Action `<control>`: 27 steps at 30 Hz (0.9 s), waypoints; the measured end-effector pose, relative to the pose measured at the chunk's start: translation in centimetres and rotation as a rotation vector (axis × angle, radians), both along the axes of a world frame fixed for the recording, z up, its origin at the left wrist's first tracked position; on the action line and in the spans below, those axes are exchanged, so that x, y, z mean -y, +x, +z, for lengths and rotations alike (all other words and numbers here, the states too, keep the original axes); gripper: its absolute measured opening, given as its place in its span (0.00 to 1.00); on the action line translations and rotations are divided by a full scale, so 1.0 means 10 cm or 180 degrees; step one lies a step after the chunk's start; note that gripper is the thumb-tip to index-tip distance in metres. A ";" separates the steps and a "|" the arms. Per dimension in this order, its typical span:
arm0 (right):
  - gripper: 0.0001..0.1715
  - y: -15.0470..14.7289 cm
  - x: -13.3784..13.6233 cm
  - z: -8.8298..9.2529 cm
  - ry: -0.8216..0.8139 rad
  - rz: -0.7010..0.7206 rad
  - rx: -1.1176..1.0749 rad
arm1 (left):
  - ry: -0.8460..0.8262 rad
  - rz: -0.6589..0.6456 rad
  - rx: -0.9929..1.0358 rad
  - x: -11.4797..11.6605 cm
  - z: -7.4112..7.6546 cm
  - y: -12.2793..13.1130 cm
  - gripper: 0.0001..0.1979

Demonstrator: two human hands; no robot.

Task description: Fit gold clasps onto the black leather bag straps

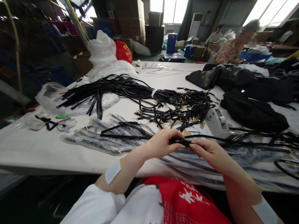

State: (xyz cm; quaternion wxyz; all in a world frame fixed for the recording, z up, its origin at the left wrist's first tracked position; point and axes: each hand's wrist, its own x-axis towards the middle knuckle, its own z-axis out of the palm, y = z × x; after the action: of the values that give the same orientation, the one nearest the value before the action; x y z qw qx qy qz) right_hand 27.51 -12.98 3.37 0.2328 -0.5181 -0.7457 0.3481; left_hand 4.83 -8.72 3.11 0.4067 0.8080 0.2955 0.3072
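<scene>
A black strap (pixel 181 142) runs between my two hands above the front of the table. My left hand (pixel 164 143) is closed round it, and the strap's length trails off to the left. Close beside it, my right hand (pixel 207 151) pinches the same strap between thumb and fingers. Beneath my hands lie straps in clear plastic sleeves (pixel 109 140). Just beyond them is a heap of black straps with gold clasps (pixel 182 109). My fingers partly hide the strap's middle.
A long bundle of black straps (pixel 112 85) lies across the table (pixel 35 149). A white tape dispenser (pixel 216 121) stands right of the heap. Black bags (pixel 254 112) are piled at the right. Clear plastic wrap (pixel 102 53) sits at the back left. Another person (pixel 230 51) is across the table.
</scene>
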 end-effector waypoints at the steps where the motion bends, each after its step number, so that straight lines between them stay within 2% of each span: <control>1: 0.22 0.01 0.00 0.00 -0.0038 0.0015 -0.0053 | 0.0031 0.0012 0.0041 0.00 0.00 0.00 0.09; 7: 0.22 0.06 -0.03 -0.02 -0.0138 0.0045 -0.0201 | 0.0216 0.0160 0.0173 0.00 0.01 -0.02 0.10; 14: 0.22 0.06 -0.04 0.01 -0.0135 0.0078 -0.0101 | 0.0331 0.0100 0.0076 0.02 -0.03 0.09 0.10; 23: 0.24 -0.01 0.01 0.00 -0.0233 0.0188 -0.0690 | 0.0173 0.0085 0.0168 0.07 -0.09 0.22 0.11; 27: 0.22 0.01 0.01 -0.03 -0.0267 0.0099 -0.0723 | 0.0327 0.0047 0.0214 0.06 -0.03 0.22 0.10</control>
State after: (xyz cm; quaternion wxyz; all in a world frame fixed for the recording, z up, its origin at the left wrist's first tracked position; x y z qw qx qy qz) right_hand 27.60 -13.12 3.07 0.2884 -0.4730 -0.7073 0.4391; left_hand 7.01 -9.28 2.80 0.3720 0.8149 0.2714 0.3519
